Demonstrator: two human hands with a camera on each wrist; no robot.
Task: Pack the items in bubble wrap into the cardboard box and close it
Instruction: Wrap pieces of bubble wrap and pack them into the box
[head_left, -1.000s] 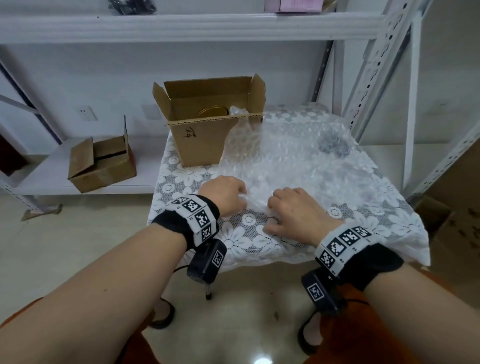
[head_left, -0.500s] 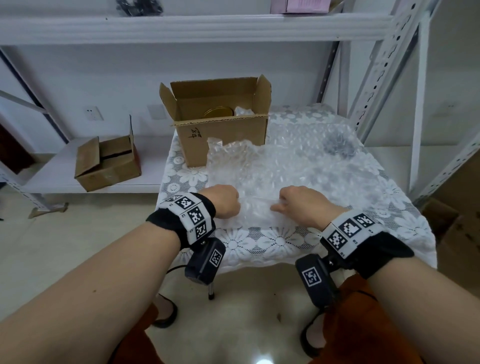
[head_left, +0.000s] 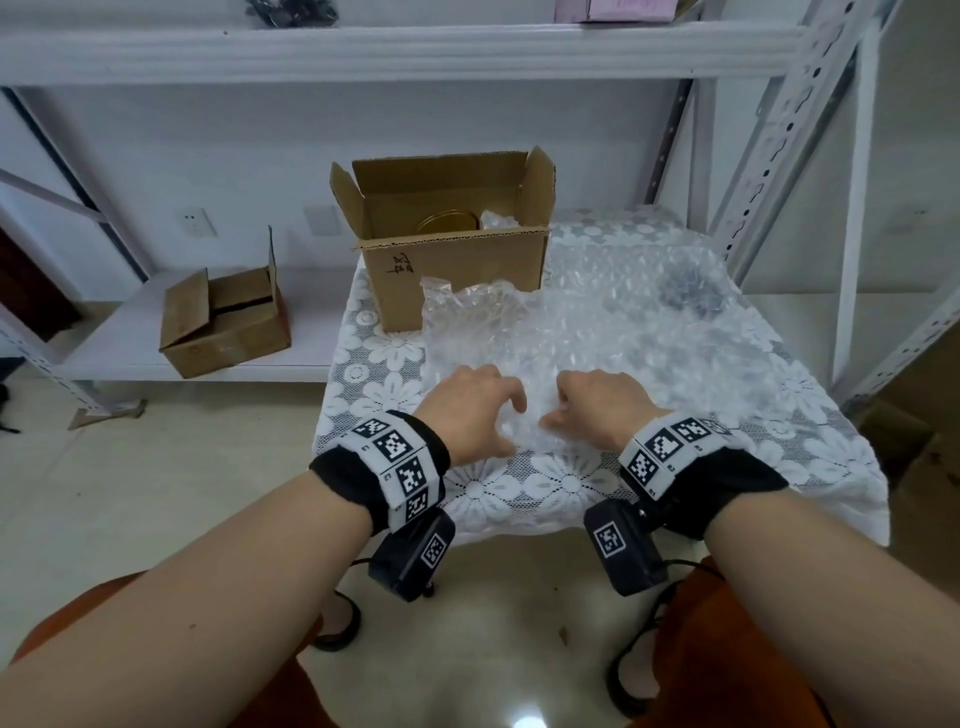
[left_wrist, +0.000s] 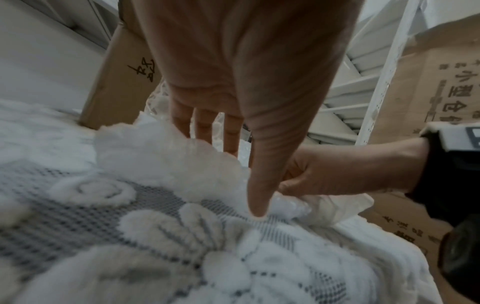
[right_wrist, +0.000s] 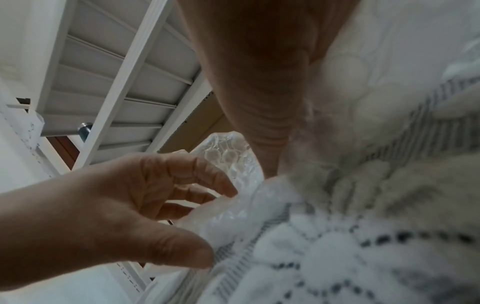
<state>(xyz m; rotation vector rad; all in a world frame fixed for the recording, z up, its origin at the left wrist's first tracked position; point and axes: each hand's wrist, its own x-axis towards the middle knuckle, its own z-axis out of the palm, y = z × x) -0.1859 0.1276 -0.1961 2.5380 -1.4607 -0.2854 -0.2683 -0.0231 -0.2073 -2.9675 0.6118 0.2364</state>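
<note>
A clear bubble wrap sheet (head_left: 597, 332) lies spread over the lace-covered table (head_left: 519, 488). Its far left corner is crumpled against the open cardboard box (head_left: 457, 275). Inside the box show a gold round tin (head_left: 449, 223) and a bubble-wrapped item (head_left: 496, 221). A dark item (head_left: 688, 293) lies under the sheet at the far right. My left hand (head_left: 470, 415) hovers at the sheet's near edge, fingers spread and loosely curved, a fingertip touching the bubble wrap (right_wrist: 228, 226). My right hand (head_left: 602, 410) is curled and pinches the near edge of the bubble wrap (left_wrist: 324, 205).
A smaller cardboard box (head_left: 223, 322) sits on the low white shelf to the left. White metal shelving uprights (head_left: 769, 130) rise right of the table. More cardboard boxes (head_left: 924, 441) stand on the floor at the right. My knees are below the table's near edge.
The sheet's raised far left corner has dropped and crumpled in front of the box. My left hand has uncurled from its grip on the near edge; the right hand still holds it.
</note>
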